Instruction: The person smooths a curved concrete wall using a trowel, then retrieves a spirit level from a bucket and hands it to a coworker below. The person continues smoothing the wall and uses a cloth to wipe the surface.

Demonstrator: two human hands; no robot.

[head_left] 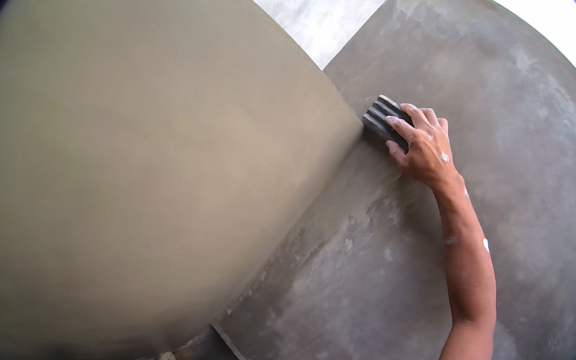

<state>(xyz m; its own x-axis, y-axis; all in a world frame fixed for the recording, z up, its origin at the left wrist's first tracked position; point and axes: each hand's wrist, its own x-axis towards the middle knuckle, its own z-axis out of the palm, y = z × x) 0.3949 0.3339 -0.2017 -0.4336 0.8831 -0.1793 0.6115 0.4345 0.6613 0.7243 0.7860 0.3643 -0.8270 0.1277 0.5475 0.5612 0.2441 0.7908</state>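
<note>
while my right fingers [402,127] are spread and half bent over the dark ridged block [377,123], pressing it to the grey wall [524,176], the tight spot worries me: it sits right at the beige wall's [163,126] right-hand corner, touching or nearly so. if i push too far left, its end could scuff that beige face; if i tilt it, an edge could gouge the grey. pale smears on my hand may mean a slippery hold, and the block might slide loose. my left fingers i cannot make out.
</note>
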